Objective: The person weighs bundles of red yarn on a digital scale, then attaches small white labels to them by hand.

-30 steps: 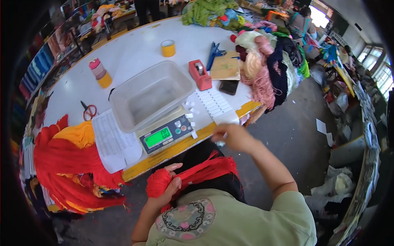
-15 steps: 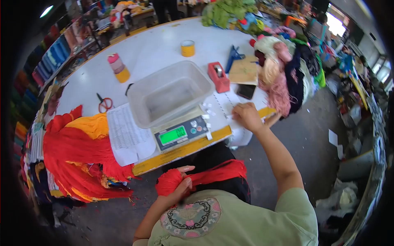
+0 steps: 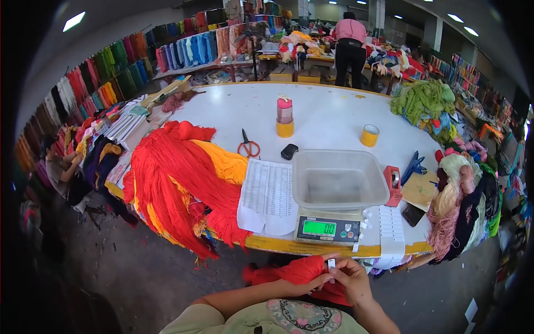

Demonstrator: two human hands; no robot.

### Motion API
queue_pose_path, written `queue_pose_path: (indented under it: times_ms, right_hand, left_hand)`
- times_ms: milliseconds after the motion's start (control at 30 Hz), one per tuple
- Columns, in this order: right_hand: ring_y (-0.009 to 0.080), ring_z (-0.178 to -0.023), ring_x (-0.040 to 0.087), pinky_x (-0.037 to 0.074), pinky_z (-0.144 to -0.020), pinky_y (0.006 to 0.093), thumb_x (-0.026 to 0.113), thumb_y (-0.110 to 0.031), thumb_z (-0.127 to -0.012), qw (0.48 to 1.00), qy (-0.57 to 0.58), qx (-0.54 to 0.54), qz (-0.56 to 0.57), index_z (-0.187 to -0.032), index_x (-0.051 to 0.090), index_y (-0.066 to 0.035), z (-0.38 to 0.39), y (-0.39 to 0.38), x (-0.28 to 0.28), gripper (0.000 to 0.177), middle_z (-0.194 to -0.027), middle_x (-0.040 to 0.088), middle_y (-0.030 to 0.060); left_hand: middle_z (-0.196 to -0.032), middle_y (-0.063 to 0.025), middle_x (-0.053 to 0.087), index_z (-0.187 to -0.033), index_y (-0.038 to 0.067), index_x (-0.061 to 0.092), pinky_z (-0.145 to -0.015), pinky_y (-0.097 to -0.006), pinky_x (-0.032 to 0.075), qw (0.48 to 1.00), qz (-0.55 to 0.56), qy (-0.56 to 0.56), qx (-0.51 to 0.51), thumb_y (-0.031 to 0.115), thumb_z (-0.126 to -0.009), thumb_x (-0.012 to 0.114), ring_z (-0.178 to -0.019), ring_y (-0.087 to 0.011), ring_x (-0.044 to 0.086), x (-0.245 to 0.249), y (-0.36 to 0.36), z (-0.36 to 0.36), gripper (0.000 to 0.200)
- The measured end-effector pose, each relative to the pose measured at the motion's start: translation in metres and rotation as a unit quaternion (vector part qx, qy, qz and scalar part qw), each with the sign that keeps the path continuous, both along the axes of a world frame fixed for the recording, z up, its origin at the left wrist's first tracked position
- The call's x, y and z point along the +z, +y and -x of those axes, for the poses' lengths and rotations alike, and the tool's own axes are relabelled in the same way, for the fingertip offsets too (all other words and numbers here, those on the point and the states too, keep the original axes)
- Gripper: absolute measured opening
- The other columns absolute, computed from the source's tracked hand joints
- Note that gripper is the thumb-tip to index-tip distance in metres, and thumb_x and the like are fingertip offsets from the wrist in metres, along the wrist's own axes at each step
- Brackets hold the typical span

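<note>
Red yarn bundle (image 3: pixel 289 271): just below the scale (image 3: pixel 328 228), off the table edge. Left hand (image 3: pixel 303 286) clasps it. Right hand (image 3: pixel 351 278) pinches a white label (image 3: pixel 331 263) against its end.

Judged light, soft and floppy, with strands that snag; best gripped round the wound middle.

Half a second ago the right hand was at the label sheet (image 3: pixel 391 225) beside the scale; now it is at the yarn.

We wear a pale green short-sleeved top (image 3: pixel 194 325) with a round embroidered patch (image 3: pixel 303 309) of black scrollwork and pink flowers on the chest; our left hand (image 3: pixel 300 285) and right hand (image 3: pixel 351 278) are bare.
</note>
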State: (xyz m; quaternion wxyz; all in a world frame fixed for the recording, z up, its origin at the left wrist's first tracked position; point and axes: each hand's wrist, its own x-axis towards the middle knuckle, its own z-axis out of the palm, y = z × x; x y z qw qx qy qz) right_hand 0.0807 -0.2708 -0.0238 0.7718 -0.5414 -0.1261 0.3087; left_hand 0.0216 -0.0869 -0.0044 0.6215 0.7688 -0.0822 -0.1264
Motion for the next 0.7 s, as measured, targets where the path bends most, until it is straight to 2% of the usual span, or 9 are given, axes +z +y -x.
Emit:
queue_pose_path:
  times_ms: [33,133,233,333,367,467,567,667,700]
  right_hand:
    - [0.0117,-0.084,0.060,0.049,-0.077,0.0251,0.066,0.002,-0.087,1.000,0.011,0.012,-0.008,-0.090,0.061,-0.001,-0.001,0.003,-0.004,0.006,-0.097,0.063,0.0060]
    - [0.0109,-0.078,0.060,0.049,-0.072,0.0244,0.061,0.001,-0.091,0.999,-0.017,0.025,0.013,-0.098,0.057,0.000,0.001,0.013,-0.001,0.009,-0.094,0.063,0.0080]
    - [0.0064,-0.070,0.057,0.046,-0.062,0.0231,0.063,-0.007,-0.092,0.989,-0.086,0.101,0.061,-0.109,0.053,-0.002,-0.006,0.012,-0.005,0.020,-0.077,0.060,0.0005]
    - [0.0045,-0.060,0.051,0.042,-0.057,0.0231,0.068,-0.011,-0.090,0.973,-0.131,0.140,0.125,-0.115,0.050,-0.003,-0.018,0.008,-0.021,0.032,-0.067,0.055,-0.0032]
    - [0.0048,-0.058,0.049,0.042,-0.056,0.0233,0.068,-0.011,-0.090,0.966,-0.180,0.121,0.143,-0.116,0.050,-0.003,-0.018,0.008,-0.019,0.033,-0.064,0.054,-0.0031]
    - [0.0059,-0.055,0.047,0.041,-0.054,0.0236,0.070,-0.011,-0.088,0.932,-0.298,0.075,0.194,-0.116,0.051,-0.004,-0.012,0.010,0.005,0.035,-0.061,0.052,-0.0020]
    - [0.0079,-0.055,0.049,0.041,-0.053,0.0240,0.072,-0.011,-0.086,0.910,-0.343,0.073,0.223,-0.112,0.053,-0.005,-0.007,0.010,0.032,0.032,-0.063,0.054,0.0002]
    - [0.0094,-0.056,0.053,0.042,-0.054,0.0238,0.072,-0.010,-0.085,0.903,-0.356,0.115,0.212,-0.107,0.056,-0.005,-0.009,0.007,0.037,0.027,-0.067,0.058,0.0014]
    - [0.0095,-0.057,0.054,0.043,-0.055,0.0235,0.072,-0.010,-0.085,0.897,-0.366,0.131,0.208,-0.106,0.057,-0.006,-0.011,0.005,0.038,0.026,-0.069,0.060,0.0018]
  left_hand:
    - [-0.081,-0.0029,0.066,-0.149,0.004,0.025,-0.068,-0.0274,0.051,0.998,0.052,0.023,0.018,0.021,-0.099,0.051,-0.066,-0.0110,0.060,-0.002,-0.001,0.002,0.059]
    - [-0.082,-0.0039,0.067,-0.149,0.005,0.024,-0.068,-0.0310,0.052,1.000,0.003,0.016,0.018,0.021,-0.098,0.052,-0.068,-0.0152,0.063,0.006,0.008,0.007,0.060]
    - [-0.081,-0.0093,0.062,-0.151,0.011,0.020,-0.061,-0.0337,0.050,0.992,-0.092,-0.089,-0.017,0.018,-0.097,0.051,-0.064,-0.0184,0.060,-0.010,0.014,0.005,0.063]
    - [-0.088,-0.0149,0.064,-0.152,0.013,0.018,-0.066,-0.0390,0.051,0.963,-0.260,-0.069,-0.023,0.018,-0.096,0.051,-0.072,-0.0289,0.065,0.016,0.014,0.009,0.066]
    - [-0.093,-0.0181,0.065,-0.147,0.013,0.030,-0.072,-0.0421,0.051,0.975,-0.223,0.006,-0.014,0.022,-0.096,0.050,-0.083,-0.0358,0.065,0.021,0.013,0.008,0.055]
    - [-0.092,-0.0146,0.068,-0.126,0.011,0.056,-0.067,-0.0432,0.053,0.962,-0.156,-0.214,0.063,0.023,-0.095,0.056,-0.078,-0.0352,0.067,-0.027,0.016,0.009,0.033]
    - [-0.094,-0.0159,0.068,-0.104,0.008,0.064,-0.068,-0.0410,0.053,0.961,-0.211,-0.178,0.010,0.026,-0.096,0.054,-0.080,-0.0355,0.066,-0.011,0.019,0.006,0.022]
    - [-0.082,-0.0112,0.067,-0.094,0.006,0.063,-0.063,-0.0351,0.050,0.948,-0.220,-0.225,0.040,0.031,-0.098,0.051,-0.073,-0.0276,0.066,-0.008,0.018,0.011,0.028]
    - [-0.077,-0.0089,0.064,-0.091,0.006,0.062,-0.061,-0.0332,0.047,0.975,-0.156,-0.158,0.014,0.032,-0.098,0.051,-0.068,-0.0234,0.062,-0.006,0.020,0.011,0.030]
